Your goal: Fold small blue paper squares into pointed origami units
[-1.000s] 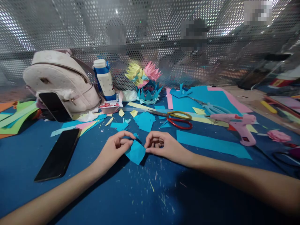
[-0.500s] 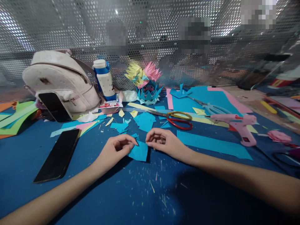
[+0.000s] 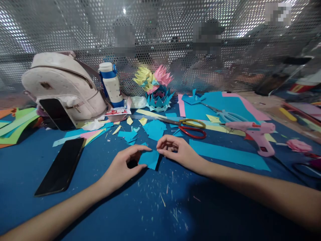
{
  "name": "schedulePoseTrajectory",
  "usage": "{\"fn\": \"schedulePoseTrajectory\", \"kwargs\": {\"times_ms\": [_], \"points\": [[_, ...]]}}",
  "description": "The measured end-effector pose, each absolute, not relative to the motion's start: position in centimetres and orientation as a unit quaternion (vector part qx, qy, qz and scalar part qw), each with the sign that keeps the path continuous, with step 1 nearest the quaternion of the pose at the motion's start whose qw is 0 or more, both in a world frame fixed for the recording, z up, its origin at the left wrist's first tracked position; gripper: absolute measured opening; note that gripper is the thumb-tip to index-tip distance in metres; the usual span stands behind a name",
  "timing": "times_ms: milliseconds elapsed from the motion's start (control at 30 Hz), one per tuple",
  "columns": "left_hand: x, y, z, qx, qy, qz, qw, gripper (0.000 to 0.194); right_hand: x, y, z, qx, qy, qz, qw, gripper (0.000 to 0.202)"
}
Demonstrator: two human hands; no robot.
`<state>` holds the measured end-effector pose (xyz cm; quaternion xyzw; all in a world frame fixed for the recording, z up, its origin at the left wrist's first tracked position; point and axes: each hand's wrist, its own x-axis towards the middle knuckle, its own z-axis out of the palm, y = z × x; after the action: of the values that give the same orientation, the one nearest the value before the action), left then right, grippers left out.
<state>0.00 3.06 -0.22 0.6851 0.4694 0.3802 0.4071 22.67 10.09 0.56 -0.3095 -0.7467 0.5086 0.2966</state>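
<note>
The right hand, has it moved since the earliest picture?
Yes, slightly: the right hand has moved forward, nearer to the scissors, which stay in place.

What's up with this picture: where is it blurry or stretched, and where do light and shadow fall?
In the head view, the cup at far right looks smeared and stretched; the blue paper piece near the middle is clearer; light glints through the perforated screen; a dark shadow covers the table below the right forearm.
</note>
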Motion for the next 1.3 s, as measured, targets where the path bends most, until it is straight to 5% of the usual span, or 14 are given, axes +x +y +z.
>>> {"fn": "schedulePoseTrajectory", "kwargs": {"times_ms": [333,1300], "points": [[0.04,3.14,-0.23,0.669,0.458,0.414,0.415,0.046,22.67,10.14,0.24,-0.303,-0.749,0.509,0.298,0.018],[0.20,3.57,-0.47,0.619,0.457,0.456,0.447,0.038,22.74,9.87,0.87,-0.260,-0.813,0.467,0.229,0.015]]}}
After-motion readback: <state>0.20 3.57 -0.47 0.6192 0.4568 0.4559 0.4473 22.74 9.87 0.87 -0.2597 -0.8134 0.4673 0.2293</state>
